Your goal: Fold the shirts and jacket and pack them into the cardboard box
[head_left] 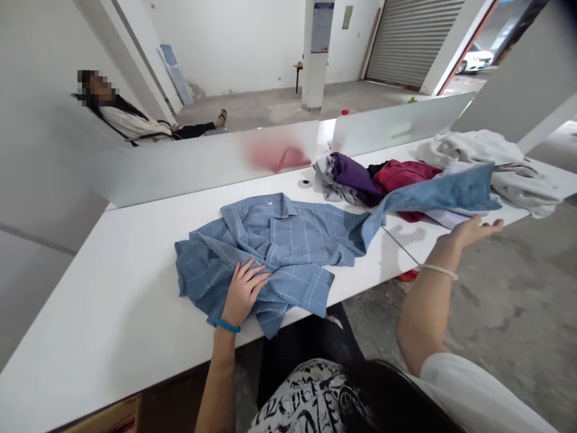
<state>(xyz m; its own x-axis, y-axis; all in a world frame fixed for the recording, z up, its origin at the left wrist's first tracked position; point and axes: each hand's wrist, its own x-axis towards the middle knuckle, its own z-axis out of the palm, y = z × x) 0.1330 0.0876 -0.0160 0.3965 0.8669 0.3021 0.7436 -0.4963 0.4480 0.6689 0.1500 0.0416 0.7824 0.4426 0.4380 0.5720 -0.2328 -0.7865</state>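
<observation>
A blue shirt (306,231) with a white windowpane check lies rumpled across the table, its collar toward the far side. My left hand (246,285) rests on the cloth with its fingers spread. One sleeve (442,189) stretches to the right, its far end raised in the air above the other clothes. Just below that cuff, my right hand (473,231) is held up off the table, fingers stretched out and palm turned upward. A small gap seems to separate it from the cuff. The other sleeve (302,285) lies near the table's front edge.
On the right lie a purple garment (354,177), a red one (401,177) and a pale grey heap (478,150). A frosted partition (202,165) runs along the back of the white table (103,288). Behind it a person (130,117) reclines in a chair.
</observation>
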